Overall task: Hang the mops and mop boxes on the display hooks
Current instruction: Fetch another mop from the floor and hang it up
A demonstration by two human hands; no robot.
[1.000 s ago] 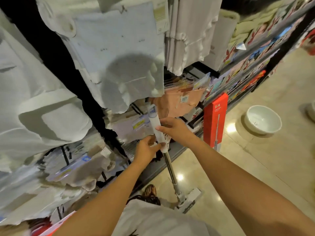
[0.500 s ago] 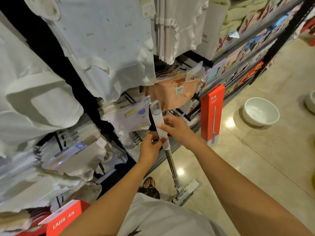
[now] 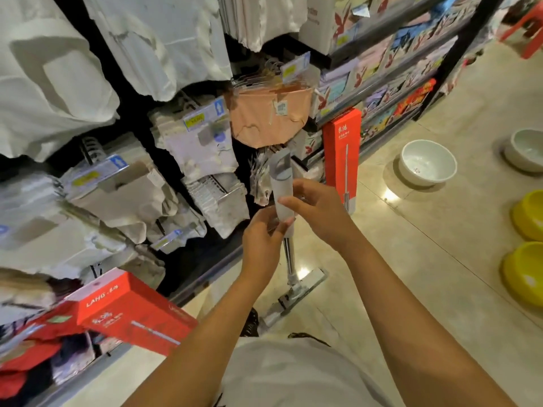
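Mop box [image 3: 132, 312], red with LAHG in white on it, lies tilted below and to the left of the left grip [image 3: 261, 235], nearer the person, among the goods low on the rack. It is closed, so its contents are hidden. A second red mop box [image 3: 342, 160] stands upright just beyond the right grip [image 3: 320, 212], against the shelf front, with a picture of a mop printed down its face.

Both grips are clamped on the mop [image 3: 289, 254]. The left grip curls round the bottom of the pale handle where the metal pole begins; the right grip wraps the handle just above it. The mop stands nearly upright, its grey hanging loop just above the right grip. Its flat pale head is below both grips, down at the floor [image 3: 440, 259]; whether it touches cannot be told.

Right behind the loop, packs of pale cloth crowd the wire display hooks [image 3: 214, 186]. A peach garment [image 3: 270, 118] hangs above the loop, and white garments [image 3: 164, 45] hang higher and to the left.

To the right of the right grip, a white bowl [image 3: 426, 163] sits on the floor with a small mark on its bottom. A second white bowl [image 3: 526, 149] and two yellow bowls [image 3: 526, 274] lie farther right. Shelves of packaged goods [image 3: 382, 69] run away above them.
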